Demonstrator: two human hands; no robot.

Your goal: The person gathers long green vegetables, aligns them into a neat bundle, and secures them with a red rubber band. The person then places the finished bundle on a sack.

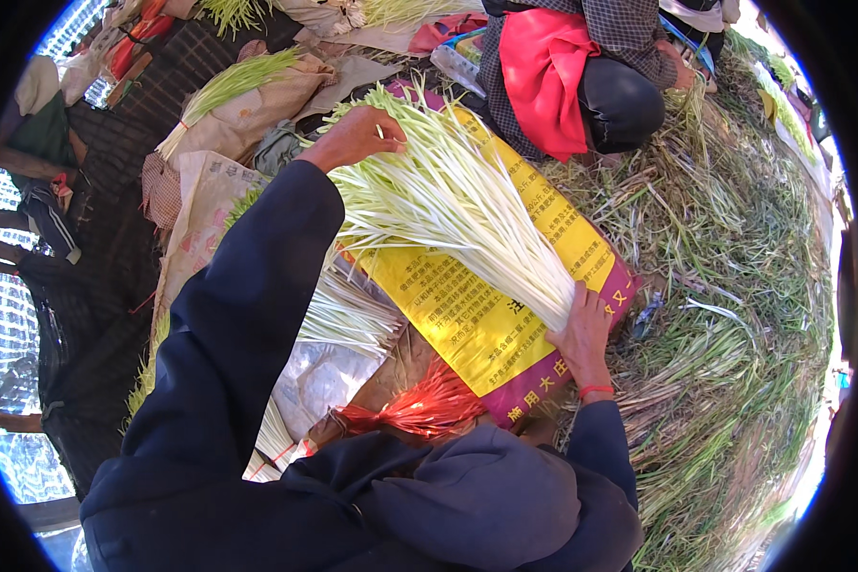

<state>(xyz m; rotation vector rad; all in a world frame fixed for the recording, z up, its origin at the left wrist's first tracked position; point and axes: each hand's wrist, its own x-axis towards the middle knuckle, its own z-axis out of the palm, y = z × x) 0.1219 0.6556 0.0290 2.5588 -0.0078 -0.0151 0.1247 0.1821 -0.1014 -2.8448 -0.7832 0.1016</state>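
Observation:
A large fan of blanched chives (465,200), with white stems and pale green tips, lies across a yellow and purple printed sack (443,300). My right hand (586,329), with a red band at the wrist, grips the gathered white stem ends at the sack's right edge. Over the leafy tips, my left hand (361,136) has its fingers drawn together. A short pale green bit of leaf shows between them. Below my left arm, another pile of chives (350,311) rests on a pale plastic sheet (322,386).
Red plastic ties (422,404) lie by my lap. A tied chive bundle (236,96) rests on a woven sack (257,107) at the upper left. Another person (579,71) sits opposite. Loose plant trimmings (722,343) cover the ground at right. Dark netting (100,286) hangs at left.

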